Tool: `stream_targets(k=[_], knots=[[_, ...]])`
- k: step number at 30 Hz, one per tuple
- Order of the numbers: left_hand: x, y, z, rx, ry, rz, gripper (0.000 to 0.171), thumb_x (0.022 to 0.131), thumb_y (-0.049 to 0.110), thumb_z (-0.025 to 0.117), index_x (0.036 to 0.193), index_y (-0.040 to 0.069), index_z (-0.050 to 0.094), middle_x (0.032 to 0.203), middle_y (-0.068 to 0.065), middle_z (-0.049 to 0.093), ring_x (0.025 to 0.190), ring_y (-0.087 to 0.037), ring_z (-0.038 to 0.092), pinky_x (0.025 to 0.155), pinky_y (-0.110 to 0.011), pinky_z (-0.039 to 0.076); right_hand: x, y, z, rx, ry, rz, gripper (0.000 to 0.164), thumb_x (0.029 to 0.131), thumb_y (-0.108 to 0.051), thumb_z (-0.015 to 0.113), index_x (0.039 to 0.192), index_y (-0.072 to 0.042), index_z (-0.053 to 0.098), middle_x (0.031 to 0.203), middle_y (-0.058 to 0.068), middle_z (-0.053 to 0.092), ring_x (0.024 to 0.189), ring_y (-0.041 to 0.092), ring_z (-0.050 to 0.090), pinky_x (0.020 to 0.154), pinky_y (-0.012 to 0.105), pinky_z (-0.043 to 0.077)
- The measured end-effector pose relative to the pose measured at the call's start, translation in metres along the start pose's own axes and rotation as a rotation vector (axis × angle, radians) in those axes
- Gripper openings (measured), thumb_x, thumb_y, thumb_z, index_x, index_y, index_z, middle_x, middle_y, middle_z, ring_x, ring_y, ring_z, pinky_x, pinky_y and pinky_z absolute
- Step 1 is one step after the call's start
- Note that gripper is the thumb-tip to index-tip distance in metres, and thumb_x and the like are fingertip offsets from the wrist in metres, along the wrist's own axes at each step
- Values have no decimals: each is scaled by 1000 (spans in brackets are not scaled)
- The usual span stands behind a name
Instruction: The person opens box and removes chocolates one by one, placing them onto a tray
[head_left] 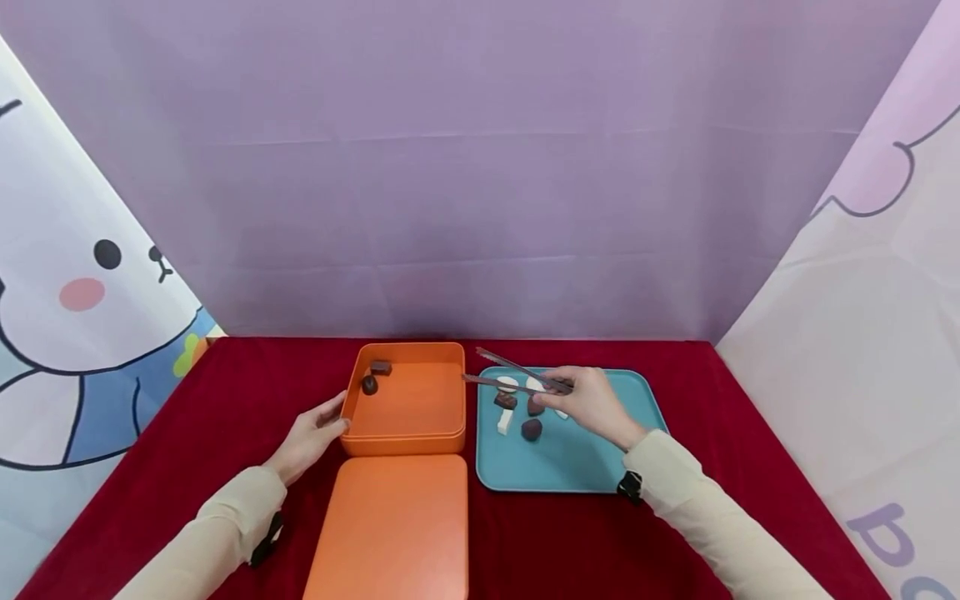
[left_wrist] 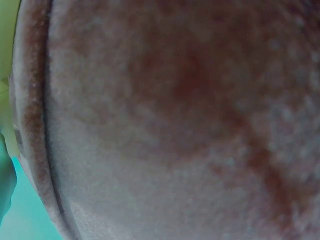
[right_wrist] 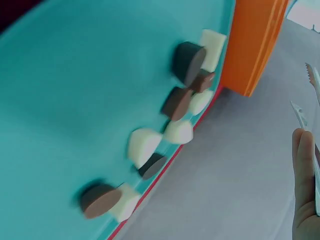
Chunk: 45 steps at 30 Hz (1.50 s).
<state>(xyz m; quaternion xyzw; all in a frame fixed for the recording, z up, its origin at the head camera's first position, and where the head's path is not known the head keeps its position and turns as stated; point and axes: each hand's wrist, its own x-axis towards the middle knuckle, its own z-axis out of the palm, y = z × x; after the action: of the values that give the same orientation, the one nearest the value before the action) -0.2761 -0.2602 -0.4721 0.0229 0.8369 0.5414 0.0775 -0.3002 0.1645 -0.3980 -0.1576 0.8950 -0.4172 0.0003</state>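
Observation:
My left hand [head_left: 309, 437] rests against the left wall of an open orange box [head_left: 408, 408], fingers and thumb spread along its side. Inside the box's back left corner lie a dark rectangular chocolate [head_left: 381, 367] and a dark rounded one [head_left: 369, 384]. With the right hand [head_left: 588, 404] I hold metal tongs [head_left: 517, 367], their arms spread and nothing visible between the tips. The tips point left, near the box's right wall. Under them is a blue tray [head_left: 570, 467] with several pieces, among them a dark chocolate [head_left: 532, 429] and a white bar [head_left: 505, 422].
A flat orange lid [head_left: 397, 525] lies in front of the box on the red cloth [head_left: 555, 550]. Behind the table hangs a purple curtain [head_left: 465, 192], with printed cloths at both sides. Blurred fabric [left_wrist: 165, 120] fills most of the left wrist view.

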Motion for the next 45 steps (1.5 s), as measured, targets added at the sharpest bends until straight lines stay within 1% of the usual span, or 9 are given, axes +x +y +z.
stream_targets(k=[4,8,11,17,22,26,33,38,45], knots=[[0,-4,2,-8,-4,-3,60,96,17,46,148,14,17,145,-20,31,130,-33,36,102,-45,37,8,-9,9,25,1,-7,41,76,-28,74,111,-9,67,94,4,69,79,11,65,64,24,53],[0,-7,2,-10,-6,-1,60,96,19,47,148,13,17,145,-19,32,130,-33,38,102,-44,38,17,-18,21,22,19,-13,38,75,-26,75,108,-9,69,89,3,70,76,10,64,64,24,53],[0,-7,1,-9,6,5,61,95,19,48,148,12,18,145,-19,32,130,-32,37,102,-44,37,25,-24,33,27,21,-24,34,76,-25,75,106,-9,70,87,2,70,74,10,64,62,25,53],[-2,-2,-3,-1,-3,14,60,96,19,47,148,14,17,146,-19,30,132,-33,33,103,-47,35,38,-33,56,32,-14,-29,30,77,-23,74,104,-12,70,85,-1,69,74,8,64,65,24,54],[-1,0,-3,-6,1,8,59,96,19,47,148,16,18,146,-18,31,132,-34,34,104,-49,33,49,-36,73,23,-35,-26,32,76,-25,74,104,-11,70,86,0,69,74,9,63,65,23,54],[-1,1,-2,-12,9,2,59,96,17,47,148,14,18,145,-19,32,131,-34,35,103,-48,34,57,-36,84,18,-71,-41,32,78,-24,73,106,-8,70,92,2,70,78,11,63,66,23,54],[-1,-2,2,-20,-2,3,59,96,15,46,148,14,17,146,-19,31,132,-33,34,103,-48,34,63,-41,100,-36,-104,-95,32,82,-24,69,109,-7,69,96,4,69,83,14,63,66,22,52],[1,-2,2,-14,-10,12,59,96,16,46,148,15,17,146,-18,30,132,-33,33,104,-48,34,67,-47,112,-54,-114,-96,30,82,-22,68,108,-7,69,96,5,69,84,15,63,67,22,52],[0,-3,0,-1,4,11,59,96,15,46,148,14,18,145,-20,32,130,-34,36,103,-49,35,77,-55,130,-102,-109,-107,28,82,-23,69,106,-10,71,95,4,70,83,15,64,68,22,52]])
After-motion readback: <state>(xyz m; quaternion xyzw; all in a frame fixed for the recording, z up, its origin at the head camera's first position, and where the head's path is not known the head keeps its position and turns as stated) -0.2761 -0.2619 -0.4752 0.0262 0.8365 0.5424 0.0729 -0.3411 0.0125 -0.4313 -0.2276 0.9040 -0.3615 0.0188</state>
